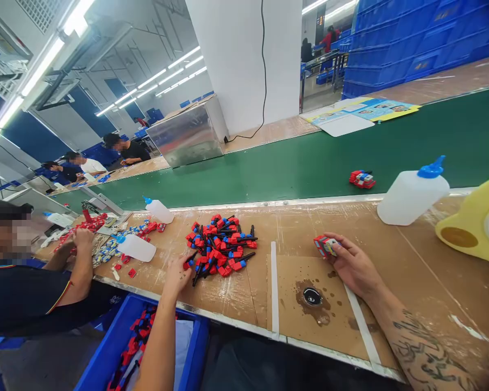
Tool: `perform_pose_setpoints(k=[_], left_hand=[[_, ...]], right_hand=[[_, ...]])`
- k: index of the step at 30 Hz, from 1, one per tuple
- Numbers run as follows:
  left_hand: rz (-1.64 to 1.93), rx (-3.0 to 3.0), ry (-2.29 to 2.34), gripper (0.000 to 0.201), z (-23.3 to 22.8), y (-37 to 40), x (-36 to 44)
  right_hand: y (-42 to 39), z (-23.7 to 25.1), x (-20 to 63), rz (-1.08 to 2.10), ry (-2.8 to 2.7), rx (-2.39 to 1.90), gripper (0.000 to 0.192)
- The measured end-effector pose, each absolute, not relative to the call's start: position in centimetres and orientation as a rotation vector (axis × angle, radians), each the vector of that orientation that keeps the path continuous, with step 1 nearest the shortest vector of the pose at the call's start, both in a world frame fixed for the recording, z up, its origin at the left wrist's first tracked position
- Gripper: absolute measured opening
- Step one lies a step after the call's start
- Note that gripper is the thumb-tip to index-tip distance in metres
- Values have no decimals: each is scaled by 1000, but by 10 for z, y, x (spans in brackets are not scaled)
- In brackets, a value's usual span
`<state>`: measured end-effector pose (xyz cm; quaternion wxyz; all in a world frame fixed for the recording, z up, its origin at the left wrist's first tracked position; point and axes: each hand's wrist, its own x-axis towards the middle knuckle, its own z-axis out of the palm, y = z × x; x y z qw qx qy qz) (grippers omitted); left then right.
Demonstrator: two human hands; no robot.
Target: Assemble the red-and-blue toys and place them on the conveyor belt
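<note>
Factory bench (411, 271) w/ brown cardboard top, green conveyor (293, 163) behind, co-worker (28, 282) seated at far left. Right hand (352, 263) resting on bench, fingers curled round small red toy (325, 245), gripped at its right end. Left hand (178, 273) loosely open, fingertips touching edge of red/black/blue parts pile (220, 247); white bottle w/ blue cap (411, 193) near conveyor edge.

Bare workbench (391, 239) lies open between the parts pile (220, 245) at nine o'clock and the squeeze bottle (411, 193) at two (a yellow fan (475, 220) crowds three).
</note>
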<state>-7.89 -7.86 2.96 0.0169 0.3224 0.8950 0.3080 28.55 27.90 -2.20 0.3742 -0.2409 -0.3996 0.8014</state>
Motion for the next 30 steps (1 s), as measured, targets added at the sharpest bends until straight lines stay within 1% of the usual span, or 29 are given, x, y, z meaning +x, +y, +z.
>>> perform_pose_setpoints(k=[3, 5, 7, 9, 11, 13, 15, 18, 22, 24, 26, 28, 30], left_hand=[[1023, 915, 2690, 38, 41, -86, -86], [1093, 856, 2616, 51, 47, -93, -76], [1310, 767, 2464, 66, 50, -96, -55], [1669, 615, 2204, 73, 48, -93, -27], [1905, 523, 1953, 66, 43, -83, 4], [1947, 541, 1789, 54, 38, -65, 32], [1842, 636, 1722, 46, 36, -43, 57], [1582, 902, 1731, 38, 44, -5, 84], [1152, 1476, 1754, 31, 68, 37, 106], [887, 1787, 1734, 34, 79, 52, 114], [666, 2035, 1660, 39, 85, 64, 120], [462, 2193, 1577, 45, 87, 73, 125], [309, 2296, 1521, 48, 86, 80, 129]], right_hand=[[279, -23, 286, 2037, -1020, -630, 44], [278, -21, 286, 2000, -1039, -633, 48], [274, -17, 285, 1960, -1087, -616, 52], [269, -11, 285, 1965, -1124, -569, 54], [263, -5, 284, 2006, -1119, -509, 55], [258, -2, 285, 2026, -1106, -447, 58], [255, -1, 287, 2021, -1119, -393, 63], [254, -1, 290, 2038, -1163, -323, 72], [256, -1, 290, 2098, -1197, -314, 74], [257, -2, 289, 2120, -1212, -326, 72], [258, -3, 289, 2131, -1231, -326, 65], [259, -5, 288, 2142, -1236, -319, 58], [260, -7, 288, 2151, -1220, -321, 56]])
